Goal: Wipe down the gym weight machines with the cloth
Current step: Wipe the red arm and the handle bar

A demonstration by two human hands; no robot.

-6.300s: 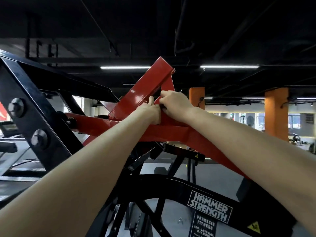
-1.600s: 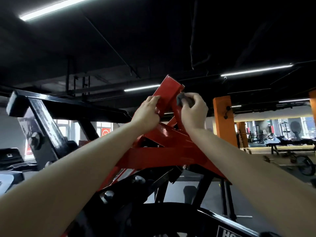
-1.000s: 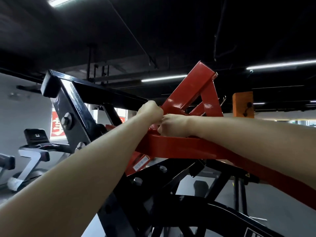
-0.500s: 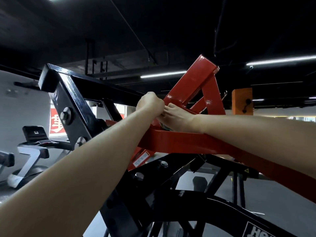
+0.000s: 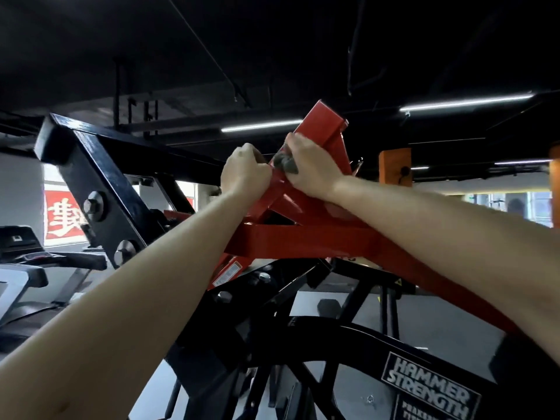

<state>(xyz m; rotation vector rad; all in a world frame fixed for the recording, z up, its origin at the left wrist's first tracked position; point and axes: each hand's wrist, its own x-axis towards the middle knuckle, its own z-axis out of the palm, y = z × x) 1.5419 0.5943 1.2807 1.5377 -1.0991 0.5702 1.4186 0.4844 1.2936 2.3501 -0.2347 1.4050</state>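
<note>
A weight machine fills the view, with a red slanted arm [image 5: 321, 128] rising over a red horizontal beam [image 5: 309, 241] and a black frame [image 5: 100, 183]. My right hand [image 5: 309, 171] grips a small dark grey cloth [image 5: 285, 163] and holds it against the slanted red arm, a bit of cloth showing under the thumb. My left hand [image 5: 245, 172] is curled round the left edge of the same red arm, just beside the right hand. Most of the cloth is hidden in my fingers.
A black curved plate with a Hammer Strength label [image 5: 430, 389] lies below. A treadmill [image 5: 21, 262] stands at the left. Orange pillars [image 5: 394, 168] and other machines stand far right. Bolts [image 5: 94, 204] stick out of the black frame.
Both hands have moved up from the beam junction onto the slanted red arm. The cloth now shows under my right thumb. The camera has tilted down a little.
</note>
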